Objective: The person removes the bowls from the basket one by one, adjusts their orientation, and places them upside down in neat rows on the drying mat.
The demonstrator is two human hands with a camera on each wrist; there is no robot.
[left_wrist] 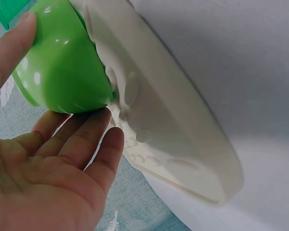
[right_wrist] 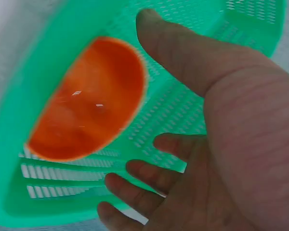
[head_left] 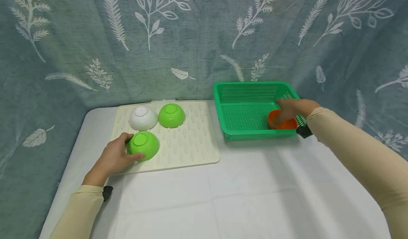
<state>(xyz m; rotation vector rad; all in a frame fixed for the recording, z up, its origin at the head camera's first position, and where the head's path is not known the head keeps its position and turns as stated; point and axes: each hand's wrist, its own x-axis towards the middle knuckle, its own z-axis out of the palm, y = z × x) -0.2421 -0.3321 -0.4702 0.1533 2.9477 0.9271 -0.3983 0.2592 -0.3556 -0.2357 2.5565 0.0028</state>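
Observation:
My left hand holds an upside-down green bowl at the front left of a cream drying mat. In the left wrist view, the thumb lies against one side of this green bowl and the fingertips touch the other. Behind it, a white bowl and a second green bowl stand upside down on the mat. On the right, my right hand reaches into a green basket over an orange bowl. The right wrist view shows its fingers spread, apart from the orange bowl.
A white cloth covers the table under the mat and basket. Behind the table hangs a blue-green curtain with white leaf prints. The basket has raised, perforated walls and stands to the right of the mat.

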